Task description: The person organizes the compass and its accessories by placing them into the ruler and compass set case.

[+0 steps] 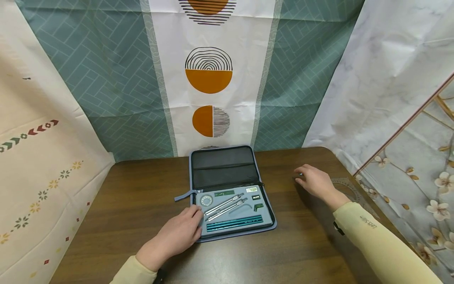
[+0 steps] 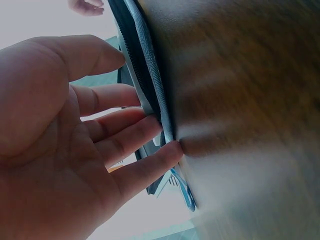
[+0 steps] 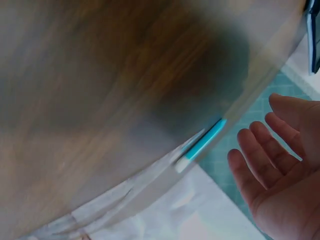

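Observation:
A zip-up geometry case [image 1: 225, 169] lies unfolded on the table, its grey-blue tray holding two silver compasses [image 1: 223, 205], dark teal pencils [image 1: 234, 224], a round white disc [image 1: 206, 200], a small sharpener [image 1: 256, 197] and other small pieces. My left hand [image 1: 181, 230] rests its fingertips against the left edge of the tray, beside the zip [image 2: 142, 65]. Over the table to the right of the case, my right hand [image 1: 315, 182] hovers with loosely bent fingers, holding nothing. Beyond it lies a teal and white bar-shaped thing [image 3: 200, 145], nearly covered by the hand in the head view.
A clear ruler-like sheet with a curved cutout [image 1: 349, 187] lies along the table's right side. Patterned cloth [image 1: 209, 79] hangs behind the table [image 1: 142, 197], and more cloth stands at both sides. A blue strap [image 1: 184, 196] sticks out left of the case.

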Action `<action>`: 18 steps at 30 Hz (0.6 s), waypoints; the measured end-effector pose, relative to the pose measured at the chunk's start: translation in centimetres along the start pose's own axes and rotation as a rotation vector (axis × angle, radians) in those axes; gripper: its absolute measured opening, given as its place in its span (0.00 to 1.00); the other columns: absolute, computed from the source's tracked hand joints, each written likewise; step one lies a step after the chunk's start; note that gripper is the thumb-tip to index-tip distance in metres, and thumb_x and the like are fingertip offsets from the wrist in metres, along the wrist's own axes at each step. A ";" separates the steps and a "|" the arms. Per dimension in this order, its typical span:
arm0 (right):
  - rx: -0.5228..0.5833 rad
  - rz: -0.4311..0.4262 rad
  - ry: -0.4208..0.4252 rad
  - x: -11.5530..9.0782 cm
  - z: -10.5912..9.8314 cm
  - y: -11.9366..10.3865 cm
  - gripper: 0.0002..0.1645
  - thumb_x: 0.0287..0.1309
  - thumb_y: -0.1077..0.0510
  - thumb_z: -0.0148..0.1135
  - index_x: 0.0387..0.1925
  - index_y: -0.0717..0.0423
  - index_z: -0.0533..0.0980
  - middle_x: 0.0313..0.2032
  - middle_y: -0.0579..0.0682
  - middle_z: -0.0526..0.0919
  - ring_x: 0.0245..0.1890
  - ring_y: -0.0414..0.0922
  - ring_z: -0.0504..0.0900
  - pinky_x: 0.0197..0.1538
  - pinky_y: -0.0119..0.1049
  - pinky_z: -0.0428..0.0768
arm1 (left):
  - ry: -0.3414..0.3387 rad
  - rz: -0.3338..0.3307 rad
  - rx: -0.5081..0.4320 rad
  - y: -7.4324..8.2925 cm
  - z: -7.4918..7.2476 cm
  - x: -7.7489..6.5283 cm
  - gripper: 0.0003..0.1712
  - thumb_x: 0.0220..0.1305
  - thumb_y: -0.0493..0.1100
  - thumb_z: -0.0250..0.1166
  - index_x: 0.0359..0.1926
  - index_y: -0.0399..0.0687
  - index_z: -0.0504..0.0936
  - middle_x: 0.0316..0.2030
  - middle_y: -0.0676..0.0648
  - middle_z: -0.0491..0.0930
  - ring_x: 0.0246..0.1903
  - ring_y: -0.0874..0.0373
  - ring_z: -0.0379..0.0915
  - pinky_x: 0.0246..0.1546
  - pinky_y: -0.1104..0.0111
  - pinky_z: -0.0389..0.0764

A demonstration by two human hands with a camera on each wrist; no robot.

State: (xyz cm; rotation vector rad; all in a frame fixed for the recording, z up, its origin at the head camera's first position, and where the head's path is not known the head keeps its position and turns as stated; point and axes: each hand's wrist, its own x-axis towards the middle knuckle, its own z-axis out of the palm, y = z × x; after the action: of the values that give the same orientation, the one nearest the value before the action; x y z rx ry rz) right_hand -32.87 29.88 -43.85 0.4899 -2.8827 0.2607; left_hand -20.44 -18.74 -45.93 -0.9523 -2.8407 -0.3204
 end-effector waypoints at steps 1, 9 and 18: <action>-0.004 0.006 -0.004 0.0 -0.1 0.3 0.20 0.70 0.60 0.75 0.60 0.62 0.85 0.54 0.60 0.87 0.51 0.61 0.89 0.48 0.62 0.87 | 0.002 0.002 0.000 0.0 0.0 0.0 0.18 0.71 0.40 0.73 0.57 0.38 0.82 0.57 0.41 0.79 0.55 0.46 0.81 0.48 0.53 0.88; -0.012 0.054 -0.037 0.2 0.0 2.3 0.22 0.72 0.58 0.73 0.63 0.62 0.83 0.59 0.64 0.85 0.57 0.67 0.86 0.50 0.68 0.84 | 0.020 0.020 0.006 0.0 0.1 0.0 0.18 0.70 0.39 0.73 0.57 0.37 0.82 0.56 0.41 0.80 0.54 0.46 0.81 0.47 0.53 0.88; -0.034 0.109 -0.072 0.5 0.0 4.2 0.25 0.72 0.59 0.73 0.65 0.65 0.81 0.63 0.69 0.82 0.58 0.69 0.84 0.50 0.67 0.85 | 0.019 0.016 0.007 0.0 0.0 -0.1 0.19 0.70 0.39 0.73 0.57 0.37 0.82 0.57 0.40 0.80 0.54 0.46 0.81 0.47 0.53 0.88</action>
State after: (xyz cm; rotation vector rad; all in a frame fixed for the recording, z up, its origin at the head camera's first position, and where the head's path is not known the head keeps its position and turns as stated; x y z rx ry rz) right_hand -34.80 33.63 -44.35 0.3434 -2.9837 0.2140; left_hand -20.37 -18.76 -45.94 -0.9641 -2.8134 -0.3154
